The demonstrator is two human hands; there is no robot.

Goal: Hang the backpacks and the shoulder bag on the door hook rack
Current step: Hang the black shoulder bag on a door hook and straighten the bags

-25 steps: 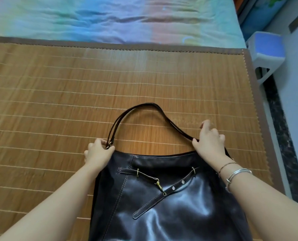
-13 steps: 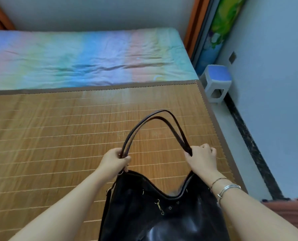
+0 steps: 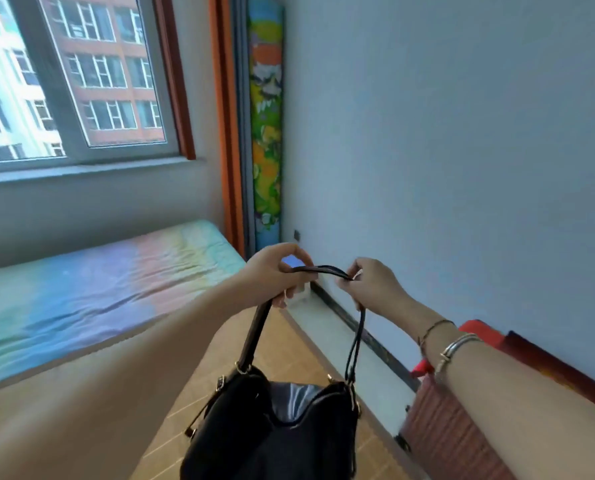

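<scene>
Carry step, judged. Shoulder bag (image 3: 272,424) hung clear above bamboo mat (image 3: 289,344), mouth open. Left hand (image 3: 275,271) and right hand (image 3: 372,285) both gripped strap (image 3: 318,270) top (taut between). Hook rack unseen; next needs locating it.

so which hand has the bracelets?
The right hand: two bands circle its wrist. The left hand has a bare wrist. Both grip the bag strap.

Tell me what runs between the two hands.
In the head view, the top of the bag's strap spans from the left hand to the right hand; both grip it, and the bag hangs below.
</scene>
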